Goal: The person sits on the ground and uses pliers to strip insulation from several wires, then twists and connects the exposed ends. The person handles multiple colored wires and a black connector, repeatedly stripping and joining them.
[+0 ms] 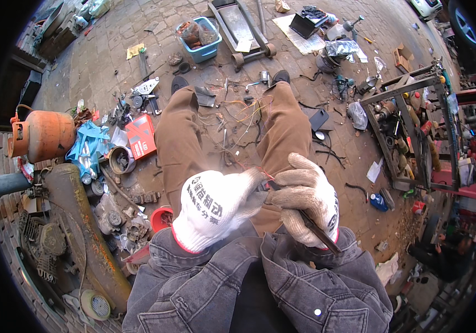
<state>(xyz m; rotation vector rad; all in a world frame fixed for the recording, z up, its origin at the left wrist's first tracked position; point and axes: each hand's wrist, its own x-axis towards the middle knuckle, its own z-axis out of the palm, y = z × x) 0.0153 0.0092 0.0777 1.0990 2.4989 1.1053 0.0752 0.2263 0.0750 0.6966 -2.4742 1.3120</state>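
My left hand [213, 206], in a white knit glove with dark print, is closed in a pinch at the fingertips. Thin red wire [269, 177] shows between it and my right hand [306, 197], which wears a matching, dirtier glove. The right fingers are curled round a long, narrow dark metal tool [320, 232]; its lower end sticks out below the palm toward my sleeve. Both sets of fingertips nearly meet above my lap, and they hide the wire's end and the tool's tip. Loose yellow and red wires [243, 115] lie between my knees.
An orange gas cylinder [49, 135], a red box [141, 136] and greasy metal parts [113, 213] stand at left. Ahead are a blue basket [203, 53] and a low wheeled metal frame [238, 28]. A metal rack [410, 130] is at right; a black phone [319, 119] lies near my right knee.
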